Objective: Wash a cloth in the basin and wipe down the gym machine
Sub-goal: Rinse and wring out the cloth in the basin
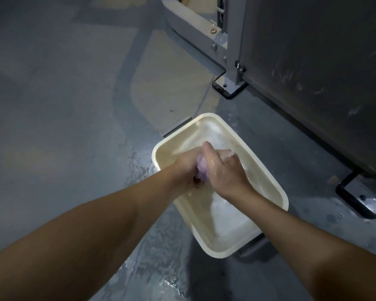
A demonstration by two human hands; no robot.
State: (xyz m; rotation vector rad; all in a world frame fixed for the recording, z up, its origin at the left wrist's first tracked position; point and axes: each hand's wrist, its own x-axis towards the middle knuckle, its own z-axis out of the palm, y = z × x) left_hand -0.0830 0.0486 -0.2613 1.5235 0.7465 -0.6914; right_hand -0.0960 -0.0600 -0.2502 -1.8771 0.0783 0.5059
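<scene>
A: Location of the cloth [50, 171]... correction; state position relative to both hands.

B: The purple cloth [201, 170] is bunched between the two hands, over the cream basin [269, 177]; the left hand [188, 169] covers its left side, the right hand [224, 171] its right side; only a narrow strip of fabric shows between them.

A: Hand condition?

B: Left hand: fingers curled closed around the cloth; right hand: likewise closed on the cloth, knuckles up, thumb extended along the top of the bundle; both hands wet and touching each other across the fabric.

A: Basin position?

B: Rectangular, set diagonally on the grey floor [63, 127]; shallow water [228, 216] inside; puddles on the floor along its left side and nearer the camera; the hands sit in the far half of the basin.

A: Machine?

B: The gym machine [313, 61] stands just beyond and right of the basin, apart from it; a dark, streaked panel faces the camera; a grey upright with bolts and black floor brackets at its base.

A: Readable brands, labels, writing?

B: Cannot tell; any marking is too dim or too small to read.
</scene>
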